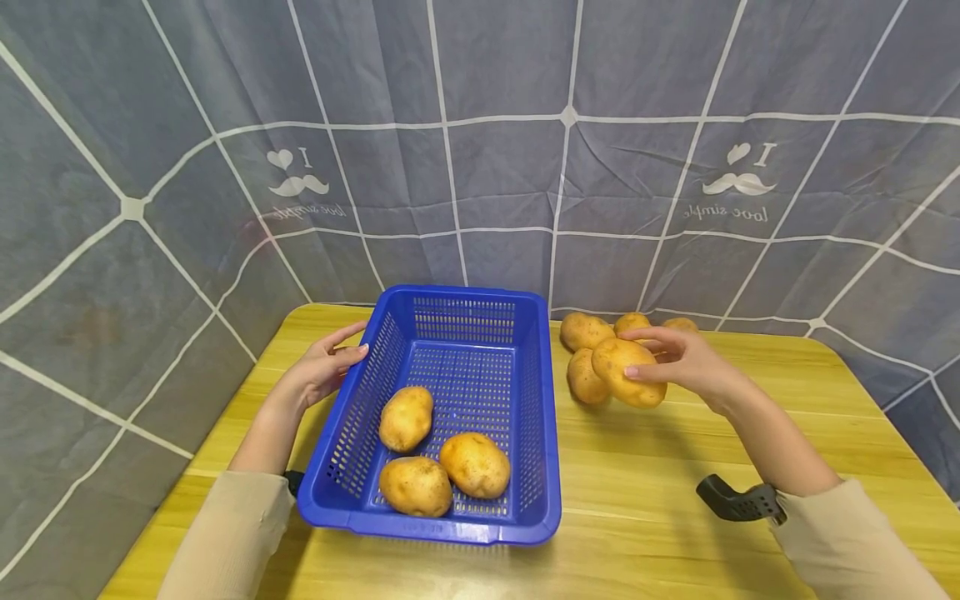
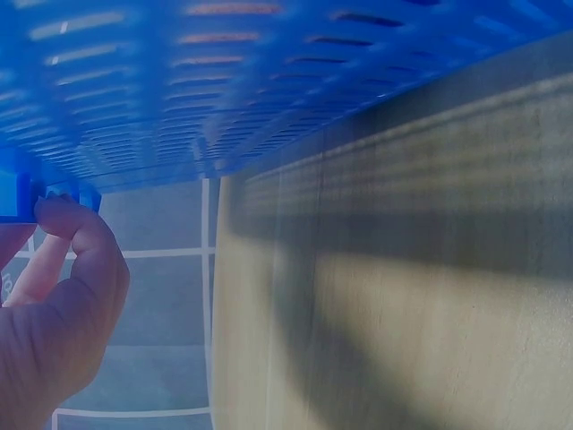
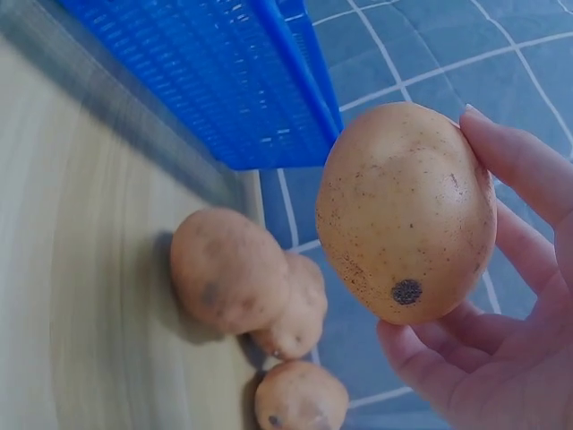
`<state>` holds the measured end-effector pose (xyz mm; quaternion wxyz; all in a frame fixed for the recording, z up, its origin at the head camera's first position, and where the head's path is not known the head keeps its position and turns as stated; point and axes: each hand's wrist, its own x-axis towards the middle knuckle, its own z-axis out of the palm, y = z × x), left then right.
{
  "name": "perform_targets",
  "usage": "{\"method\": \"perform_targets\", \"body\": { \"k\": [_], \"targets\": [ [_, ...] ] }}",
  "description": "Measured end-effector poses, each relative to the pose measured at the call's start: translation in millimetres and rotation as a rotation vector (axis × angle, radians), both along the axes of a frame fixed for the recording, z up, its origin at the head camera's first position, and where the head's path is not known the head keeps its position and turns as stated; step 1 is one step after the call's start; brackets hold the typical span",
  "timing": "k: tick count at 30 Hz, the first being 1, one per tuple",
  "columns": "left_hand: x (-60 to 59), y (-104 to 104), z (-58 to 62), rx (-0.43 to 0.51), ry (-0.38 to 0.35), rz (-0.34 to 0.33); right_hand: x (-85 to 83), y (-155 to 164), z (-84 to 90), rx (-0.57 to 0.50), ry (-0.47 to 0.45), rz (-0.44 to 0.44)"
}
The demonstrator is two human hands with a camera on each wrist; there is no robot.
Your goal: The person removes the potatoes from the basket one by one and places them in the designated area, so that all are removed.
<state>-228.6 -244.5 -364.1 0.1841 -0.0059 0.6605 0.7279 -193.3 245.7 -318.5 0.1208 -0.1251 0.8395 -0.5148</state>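
Observation:
A blue plastic basket with slotted walls stands on the table, three potatoes lying near its front end; one is the potato by the left wall. My left hand grips the basket's left rim, thumb at the edge. In the left wrist view that hand shows bent fingers at the rim. Right of the basket, my right hand holds a potato between thumb and fingers. The right wrist view shows this potato raised off the table, with a dark spot on its skin.
Several more potatoes lie beyond the held one, including a potato near the table's back edge. The yellow wood-grain table ends against a grey curtain with white lines. A black strap hangs at the right wrist.

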Motion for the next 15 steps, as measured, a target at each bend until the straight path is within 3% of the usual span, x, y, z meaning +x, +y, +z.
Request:
{"method": "perform_targets", "body": {
  "k": [15],
  "targets": [
    [0.5, 0, -0.3, 0.007, -0.002, -0.007, 5.3, 21, -12.1, 0.037, -0.015, -0.078]
  ]
}}
